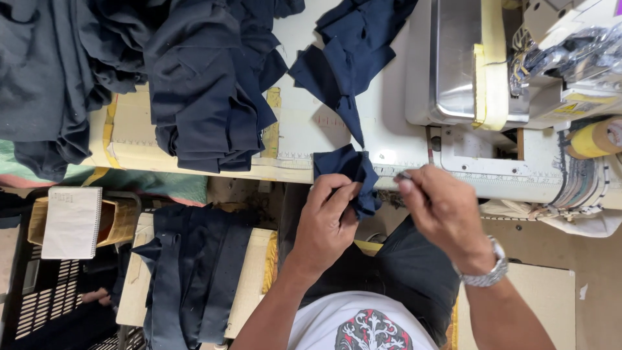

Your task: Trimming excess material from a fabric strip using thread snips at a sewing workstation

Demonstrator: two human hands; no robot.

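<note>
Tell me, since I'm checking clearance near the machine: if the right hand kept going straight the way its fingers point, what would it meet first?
The right hand points up-left, toward the small navy fabric piece held by the left hand. It would likely meet that fabric first, though depth is hard to judge.

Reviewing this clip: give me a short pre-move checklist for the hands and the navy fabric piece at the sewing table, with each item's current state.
1. Left hand pinching the small navy fabric piece: ok.
2. Right hand holding a small tool at its fingertips: ok; kind of tool: cannot tell.
3. Fabric piece at the front edge of the sewing table, partly overhanging: ok.
4. Both hands apart from the sewing machine: ok.
5. Navy fabric stack resting on the table, apart from the hands: ok.
6. Machine threaded: cannot tell.
</note>
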